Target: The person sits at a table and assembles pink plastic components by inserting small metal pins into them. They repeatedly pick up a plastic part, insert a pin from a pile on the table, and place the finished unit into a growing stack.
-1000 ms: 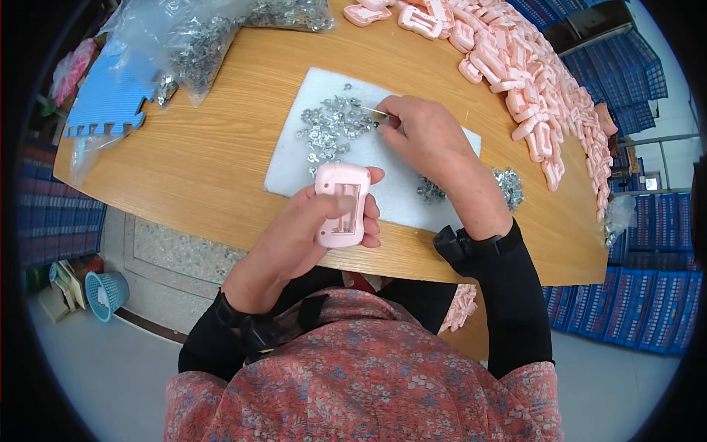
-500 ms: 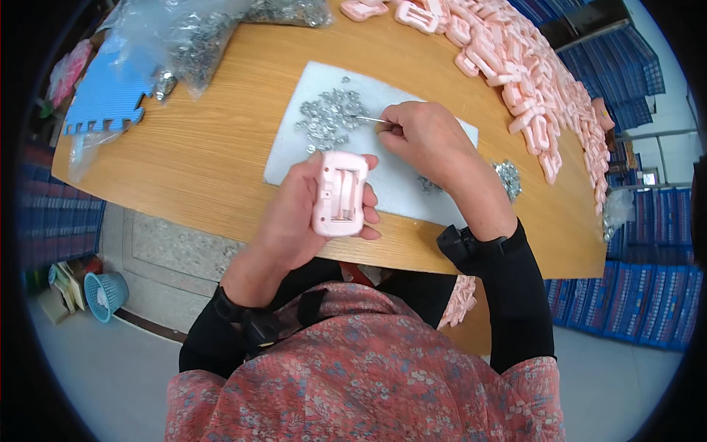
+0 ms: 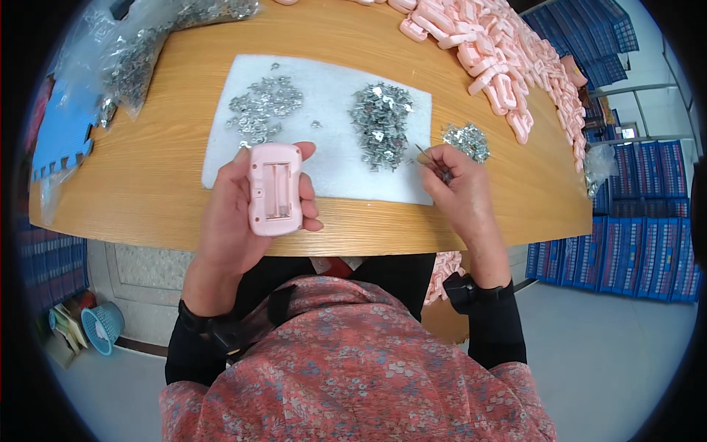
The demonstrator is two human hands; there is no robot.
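My left hand is closed around a pale pink plastic casing, its open two-slot battery compartment facing up. In my right hand, thin metal tweezers are pinched between thumb and fingers, tip pointing up and left; whether the tip carries a part is too small to tell. The hand is over the right edge of a white foam sheet. On the sheet lie a spread of small metal contact pieces at left and a dense heap of metal pieces at right. Another small metal heap sits on the wood beyond my right hand.
Many pink casings are piled along the table's far right side. Plastic bags of metal parts and a blue foam mat occupy the far left. Blue trays are stacked right of the wooden table; a blue basket stands on the floor.
My right hand with the tweezers has moved from the left spread of metal pieces to the sheet's right edge, uncovering the right heap. The view has shifted; my left hand still holds the casing.
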